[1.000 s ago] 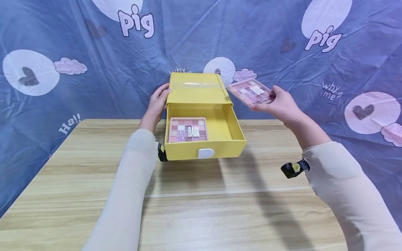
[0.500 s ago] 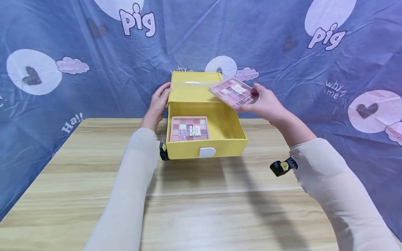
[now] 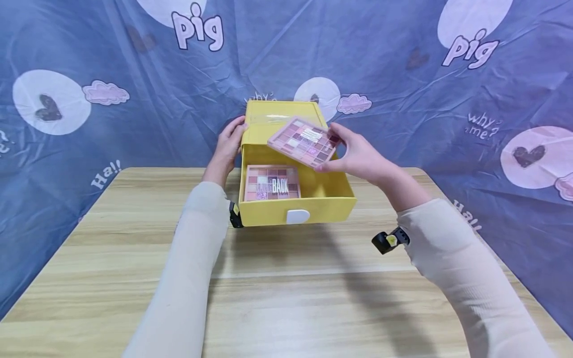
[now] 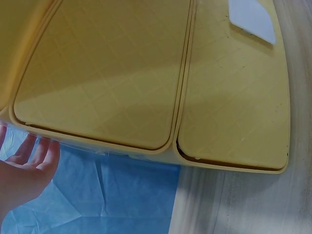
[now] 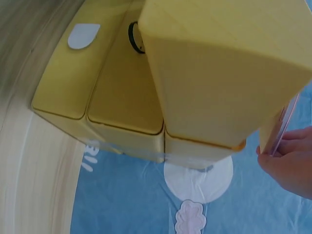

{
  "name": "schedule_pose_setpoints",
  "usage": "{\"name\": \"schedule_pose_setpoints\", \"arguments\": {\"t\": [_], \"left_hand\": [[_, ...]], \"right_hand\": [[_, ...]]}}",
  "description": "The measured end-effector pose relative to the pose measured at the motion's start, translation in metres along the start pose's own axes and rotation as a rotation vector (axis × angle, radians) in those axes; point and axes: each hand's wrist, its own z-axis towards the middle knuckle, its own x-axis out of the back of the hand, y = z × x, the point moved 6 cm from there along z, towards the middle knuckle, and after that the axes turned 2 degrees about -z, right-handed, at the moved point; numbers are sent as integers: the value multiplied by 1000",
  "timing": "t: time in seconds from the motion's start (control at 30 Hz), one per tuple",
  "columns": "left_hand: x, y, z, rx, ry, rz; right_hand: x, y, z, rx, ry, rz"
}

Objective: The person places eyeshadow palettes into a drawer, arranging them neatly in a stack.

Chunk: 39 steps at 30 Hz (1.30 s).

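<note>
R hand (image 3: pixel 358 158) pinches pink eyeshadow palette (image 3: pixel 304 141) by its 3 o'clock edge, tilted, above open yellow drawer (image 3: pixel 333 186). 2nd palette (image 3: pixel 271 182) w/ "BACK" lettering lies in drawer's 9 o'clock half. L hand (image 3: pixel 229 144), fingers straight, rests on yellow box (image 3: pixel 279 124) at 9 o'clock side. All on wooden table (image 3: pixel 277 298).

Blue cartoon backdrop (image 3: pixel 403 124), wooden table (image 3: pixel 291 298)
</note>
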Motion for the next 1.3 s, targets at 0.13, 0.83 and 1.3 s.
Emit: {"name": "schedule_pose_setpoints", "arguments": {"t": [0.13,0.83,1.3], "left_hand": [[1,1,0,3,9,2],[2,-1,0,19,23,-12],[2,-2,2,9,23,3]], "right_hand": [[-7,-5,-2,40,-42,8],[-32,-17,-10,150,-222,17],[-42,-13,-4,131,-338,22]]}}
